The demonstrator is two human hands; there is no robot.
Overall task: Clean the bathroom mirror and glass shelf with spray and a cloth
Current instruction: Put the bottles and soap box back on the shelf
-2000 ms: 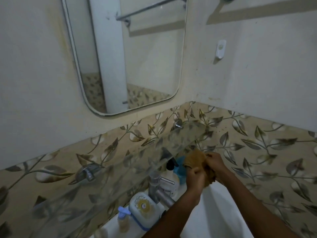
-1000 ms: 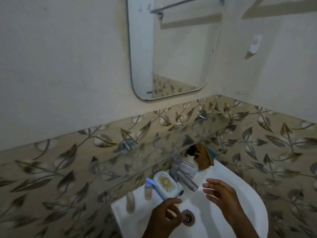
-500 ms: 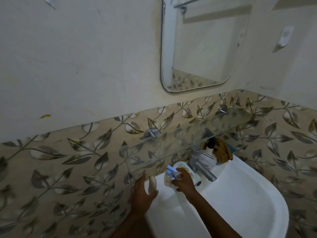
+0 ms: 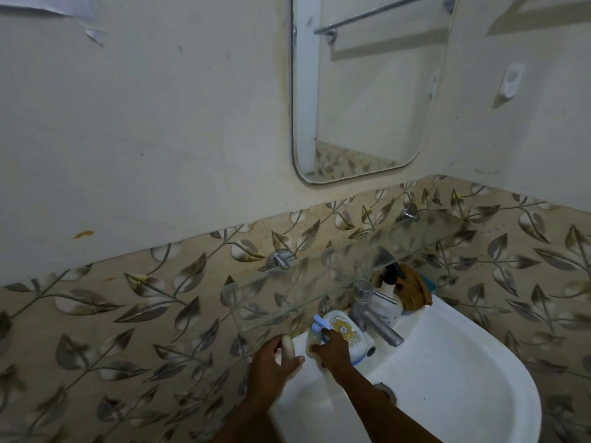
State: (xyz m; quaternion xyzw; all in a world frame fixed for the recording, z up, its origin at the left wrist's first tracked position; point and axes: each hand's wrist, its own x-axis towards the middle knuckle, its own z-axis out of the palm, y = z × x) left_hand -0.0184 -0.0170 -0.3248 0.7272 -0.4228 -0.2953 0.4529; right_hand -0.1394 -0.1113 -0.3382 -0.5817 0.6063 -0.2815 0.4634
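Note:
A rounded mirror (image 4: 367, 100) hangs on the pale wall, and below it an empty glass shelf (image 4: 339, 276) sits on two metal pegs. My left hand (image 4: 271, 362) grips a small cream bottle (image 4: 288, 346) at the sink's back left corner. My right hand (image 4: 331, 350) is closed on a small bottle with a blue pump top (image 4: 315, 332) beside it. The brown cloth (image 4: 412, 290) lies bunched at the sink's back right, behind a black-topped pump bottle (image 4: 388, 295).
A white sink (image 4: 447, 378) fills the lower right, with a chrome tap (image 4: 372, 311) at its back. A white patterned container (image 4: 345, 330) lies left of the tap. Leaf-patterned tiles cover the lower walls, and a white wall hook (image 4: 511, 79) is right of the mirror.
Both hands left the cloth at the sink's back right and moved left. The left hand closed on the cream bottle and the right on the blue-topped bottle. The view swung left.

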